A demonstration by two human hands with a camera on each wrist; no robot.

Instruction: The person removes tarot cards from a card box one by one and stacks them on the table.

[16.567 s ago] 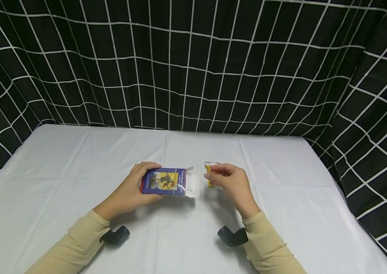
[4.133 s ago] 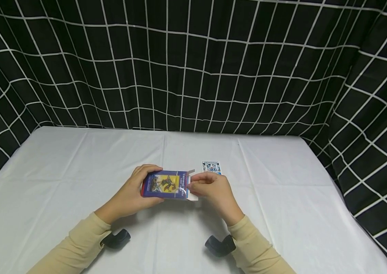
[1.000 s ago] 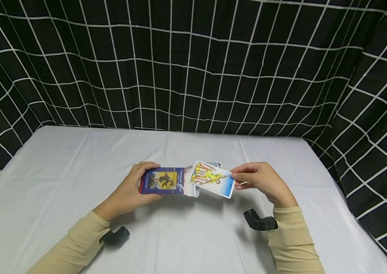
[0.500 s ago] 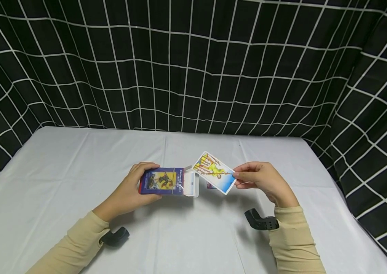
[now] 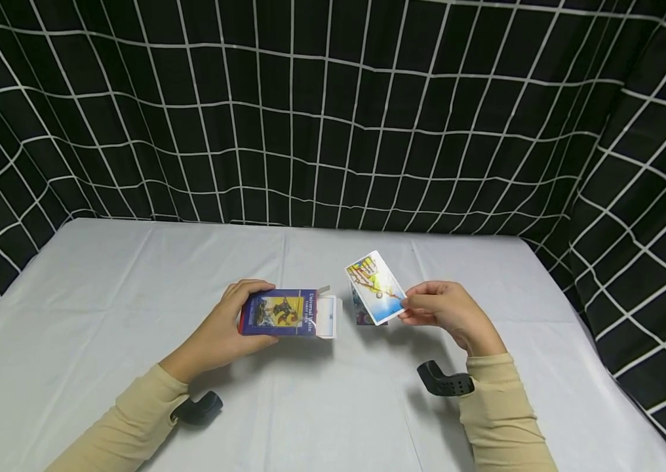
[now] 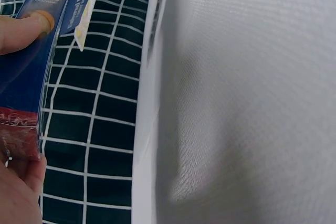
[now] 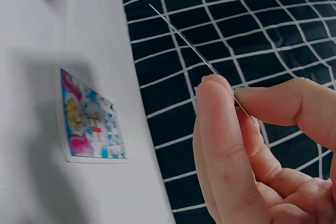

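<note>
A blue tarot card box (image 5: 278, 313) is gripped by my left hand (image 5: 221, 337), the thumb along the near side and fingers along the far side. Its mouth faces right with the flap out, and a white card edge (image 5: 327, 318) shows there. In the left wrist view the thumb presses the box's blue side (image 6: 26, 77). My right hand (image 5: 451, 316) pinches one tarot card (image 5: 375, 286) by its corner, between thumb and fingers. That card is tilted in the air, edge-on in the right wrist view. Beneath it lies a colourful card (image 7: 92, 121) on the table, partly hidden in the head view.
A white cloth (image 5: 321, 406) covers the table. Black curtains (image 5: 309, 118) with a white grid stand behind it and at both sides. Each wrist carries a dark curved device, the left one (image 5: 198, 409) and the right one (image 5: 444, 379).
Earlier, my right hand was at the box mouth. Since then it has drawn a card out to the right; over the last second the card has turned and tilted upward. The box barely moved.
</note>
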